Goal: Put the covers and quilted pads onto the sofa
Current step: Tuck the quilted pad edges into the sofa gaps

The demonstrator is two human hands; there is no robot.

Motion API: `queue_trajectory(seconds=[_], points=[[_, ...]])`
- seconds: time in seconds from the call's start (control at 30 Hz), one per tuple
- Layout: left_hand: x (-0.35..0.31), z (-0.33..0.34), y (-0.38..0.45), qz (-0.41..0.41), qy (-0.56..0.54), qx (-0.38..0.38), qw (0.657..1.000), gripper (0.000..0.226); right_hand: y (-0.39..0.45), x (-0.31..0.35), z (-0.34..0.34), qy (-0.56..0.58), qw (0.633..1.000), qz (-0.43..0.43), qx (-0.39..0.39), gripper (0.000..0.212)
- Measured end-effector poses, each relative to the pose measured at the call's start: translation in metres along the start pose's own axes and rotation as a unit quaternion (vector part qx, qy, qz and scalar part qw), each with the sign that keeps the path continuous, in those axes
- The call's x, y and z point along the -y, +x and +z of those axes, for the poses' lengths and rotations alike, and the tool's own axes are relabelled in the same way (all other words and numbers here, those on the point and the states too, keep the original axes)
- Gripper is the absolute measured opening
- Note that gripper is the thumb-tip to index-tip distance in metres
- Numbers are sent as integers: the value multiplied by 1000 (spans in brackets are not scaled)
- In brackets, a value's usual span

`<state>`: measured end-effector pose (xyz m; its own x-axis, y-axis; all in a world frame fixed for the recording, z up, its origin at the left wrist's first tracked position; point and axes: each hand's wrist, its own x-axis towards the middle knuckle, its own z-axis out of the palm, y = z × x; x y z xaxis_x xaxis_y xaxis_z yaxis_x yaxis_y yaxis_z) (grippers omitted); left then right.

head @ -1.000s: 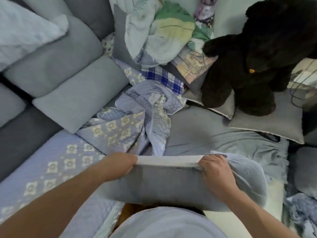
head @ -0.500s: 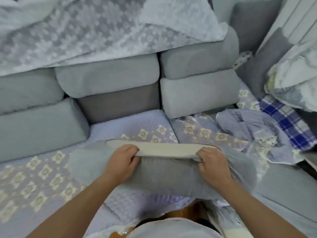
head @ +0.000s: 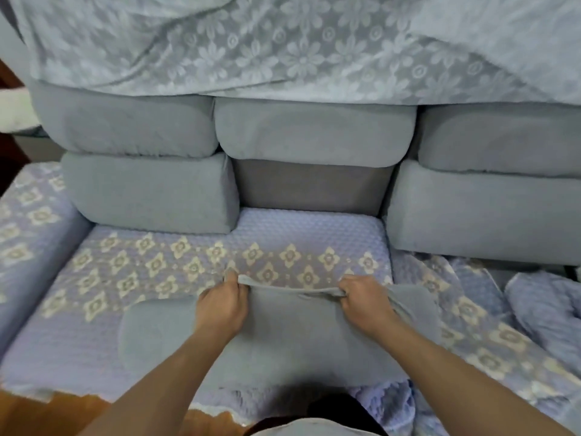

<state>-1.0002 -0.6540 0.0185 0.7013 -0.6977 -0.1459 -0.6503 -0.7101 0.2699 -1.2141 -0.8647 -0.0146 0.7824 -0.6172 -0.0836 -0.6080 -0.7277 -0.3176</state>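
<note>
A grey cushion (head: 163,335) lies across the front of the sofa seat, on a lilac quilted pad (head: 157,265) with cream flower motifs. My left hand (head: 221,305) grips the cushion's top edge at the left. The same edge is gripped further right by my right hand (head: 364,298), and the fabric is stretched between them. Behind the pad, the middle of the backrest shows a bare darker gap (head: 308,188) between the lower grey cushions. A second quilted pad (head: 478,338) lies rumpled on the seat to the right.
Grey back cushions (head: 147,193) stand stacked in two rows along the backrest. A pale lace cover (head: 283,48) with flowers drapes over the sofa top. Another quilted pad (head: 28,215) covers the left seat. Wooden floor (head: 47,416) shows at the bottom left.
My view has swung left from the sofa corner with the black plush toy to the straight section. Both hands kept hold of the grey cushion and carried it to the middle seat.
</note>
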Motion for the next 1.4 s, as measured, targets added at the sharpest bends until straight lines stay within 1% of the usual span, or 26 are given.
queue_trajectory(seconds=[0.07, 0.13, 0.2, 0.23, 0.3, 0.33, 0.37, 0.43, 0.47, 0.5, 0.57, 0.6, 0.67, 0.73, 0.8, 0.83, 0.9, 1.0, 1.07, 1.13, 1.23, 1.33, 1.4], points=[[-10, -6, 26, -28, -6, -6, 1000, 23, 26, -11, 2, 5, 1000, -1, 23, 17], [-24, -16, 55, -39, -1, -19, 999, 17, 56, -24, -1, 35, 999, -9, 17, 20], [-39, -27, 84, -34, 25, -48, 998, 17, 90, -40, -11, 53, 998, -20, 12, 21], [-47, -32, 97, -25, 45, -62, 997, 18, 108, -47, -17, 53, 998, -30, 9, 20], [-63, -37, 123, -5, 68, -80, 995, 20, 147, -67, -23, 63, 996, -63, -25, 11], [-71, -35, 137, 2, 66, -88, 994, 21, 169, -78, -25, 66, 994, -80, -44, 11], [-79, -31, 152, 7, 61, -91, 994, 22, 190, -89, -27, 57, 994, -87, -46, 13], [-97, -13, 185, 17, 42, -91, 995, 22, 231, -115, -28, 36, 996, -57, -60, 7], [-105, 2, 202, 12, 37, -72, 997, 25, 248, -129, -24, 33, 996, -34, -72, 2], [-111, 19, 219, -1, 39, -36, 999, 34, 262, -141, -19, 40, 996, -10, -80, 3], [-119, 58, 245, -15, 76, 40, 996, 61, 279, -159, 1, 37, 995, 13, -91, 11], [-121, 74, 256, -26, 89, 54, 994, 65, 283, -163, 13, 9, 996, 17, -93, 19], [-122, 91, 276, -47, 69, 66, 994, 61, 287, -161, 27, -48, 993, 26, -107, 36], [-119, 93, 290, -37, 46, 54, 997, 60, 288, -155, 27, -70, 990, 46, -118, 45], [-112, 88, 295, -27, 20, 13, 999, 62, 291, -150, 23, -85, 987, 68, -114, 44], [-106, 84, 291, -41, 6, -15, 999, 62, 295, -146, 20, -90, 987, 77, -106, 41], [-82, 79, 275, -111, -13, -52, 992, 64, 303, -139, 16, -107, 986, 93, -92, 40], [-25, 71, 255, -248, -42, -74, 965, 75, 321, -132, 15, -120, 984, 104, -87, 48], [13, 64, 259, -285, -86, -70, 952, 77, 337, -129, 16, -127, 983, 112, -71, 53], [36, 62, 274, -294, -137, -52, 944, 79, 351, -126, 17, -139, 982, 119, -54, 57], [47, 67, 304, -302, -134, -35, 943, 79, 369, -123, 18, -148, 979, 134, -32, 55], [44, 68, 320, -309, -132, -43, 941, 83, 377, -116, 11, -147, 976, 158, -25, 52], [31, 66, 328, -287, -143, -36, 946, 80, 365, -123, 5, -161, 969, 185, -24, 49]])
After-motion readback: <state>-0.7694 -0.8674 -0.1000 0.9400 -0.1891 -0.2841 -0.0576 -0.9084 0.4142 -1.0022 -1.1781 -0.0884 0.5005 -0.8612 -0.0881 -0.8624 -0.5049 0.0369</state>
